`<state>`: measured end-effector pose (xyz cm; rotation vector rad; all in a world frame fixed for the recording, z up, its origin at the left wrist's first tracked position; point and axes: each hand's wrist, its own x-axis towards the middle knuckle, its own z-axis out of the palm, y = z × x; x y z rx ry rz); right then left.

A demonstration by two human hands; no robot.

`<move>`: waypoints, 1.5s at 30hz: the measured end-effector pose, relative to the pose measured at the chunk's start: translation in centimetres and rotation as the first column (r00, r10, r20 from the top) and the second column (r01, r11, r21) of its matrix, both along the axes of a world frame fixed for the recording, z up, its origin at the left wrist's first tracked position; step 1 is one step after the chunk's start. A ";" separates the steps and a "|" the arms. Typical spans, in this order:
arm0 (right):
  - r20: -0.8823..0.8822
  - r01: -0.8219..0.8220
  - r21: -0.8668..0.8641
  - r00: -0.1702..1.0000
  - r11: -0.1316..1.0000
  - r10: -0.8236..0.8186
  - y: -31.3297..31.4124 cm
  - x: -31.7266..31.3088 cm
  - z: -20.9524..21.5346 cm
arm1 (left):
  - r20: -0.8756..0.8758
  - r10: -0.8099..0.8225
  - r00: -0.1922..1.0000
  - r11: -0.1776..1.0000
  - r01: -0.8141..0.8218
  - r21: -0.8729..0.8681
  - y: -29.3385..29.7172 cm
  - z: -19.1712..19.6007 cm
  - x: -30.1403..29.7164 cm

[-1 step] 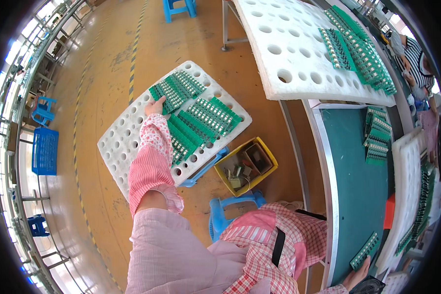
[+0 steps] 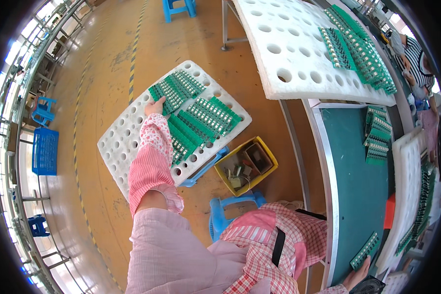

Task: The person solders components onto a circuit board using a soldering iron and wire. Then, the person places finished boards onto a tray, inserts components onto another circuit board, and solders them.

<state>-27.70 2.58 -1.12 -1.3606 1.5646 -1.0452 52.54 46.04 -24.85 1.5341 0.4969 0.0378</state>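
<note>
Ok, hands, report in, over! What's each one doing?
Left hand open, on the green circuit boards atop the white holed foam tray. Right hand low beside the teal conveyor table, grip unclear. Nothing blocking.

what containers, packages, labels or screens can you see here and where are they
No labels, signs or screens show.
yellow bin: square, open, on the floor beside the perforated white foam tray, holds small parts.
blue crate: rectangular, slatted, on the floor far left.
left hand rests on the tray by the green circuit boards.
</note>
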 end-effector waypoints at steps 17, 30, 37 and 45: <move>-0.223 0.053 -0.030 0.973 0.998 -0.059 2.1 5.0 2.3 | -0.152 -0.013 0.988 0.823 0.097 0.559 0.7 1.4 -0.7; -0.011 0.026 0.062 1.000 0.998 -0.026 -0.6 -0.1 1.1 | 0.002 -0.095 0.996 0.746 0.070 0.662 -1.4 4.6 -5.0; 0.020 0.017 0.063 1.000 0.998 -0.018 -1.2 -1.5 0.4 | -0.203 -0.253 0.946 0.364 0.287 0.886 -3.2 6.8 -6.8; 0.040 0.004 0.037 0.999 0.999 -0.005 -1.2 -1.1 0.5 | -0.103 -0.319 0.942 0.727 0.313 0.611 0.3 4.8 -5.0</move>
